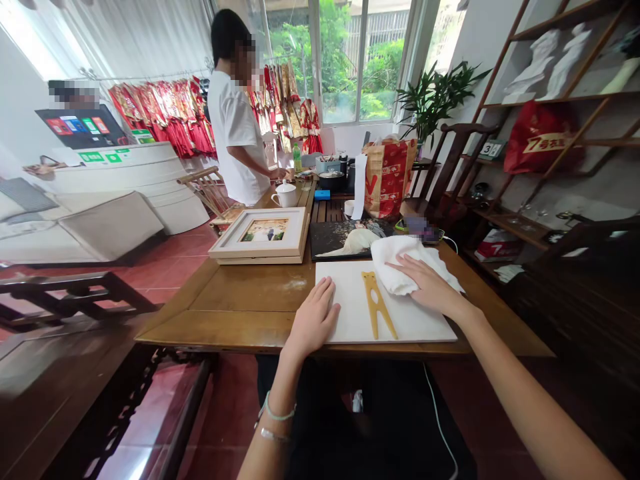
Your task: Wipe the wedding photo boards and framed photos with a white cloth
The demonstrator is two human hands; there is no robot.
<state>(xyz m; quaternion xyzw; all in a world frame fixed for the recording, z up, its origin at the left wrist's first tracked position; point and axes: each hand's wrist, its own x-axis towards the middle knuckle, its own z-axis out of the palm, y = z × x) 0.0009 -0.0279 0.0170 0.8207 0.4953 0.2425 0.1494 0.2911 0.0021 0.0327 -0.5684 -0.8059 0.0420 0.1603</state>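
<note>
A flat white board [345, 313] lies at the near edge of the wooden table. My left hand [313, 320] rests flat on its left edge, fingers stretched out and nothing held. A crumpled white cloth [400, 257] covers the board's upper right corner. On top of that cloth lies my right hand [425, 280], its fingers extended and pressing lightly rather than wrapped round it. Between the two hands is a flat yellow forked piece [376, 310] with an oval hole and two pointed legs towards me. Its exact kind I cannot tell.
Behind the board are a dark picture panel [325, 240], a framed photo [230, 250] and a phone [423, 230]. Farther back stand a white lidded cup [286, 195] and a red-gold paper bag [390, 180]. Another person [235, 127] stands beyond the table. A white cable [437, 413] hangs below.
</note>
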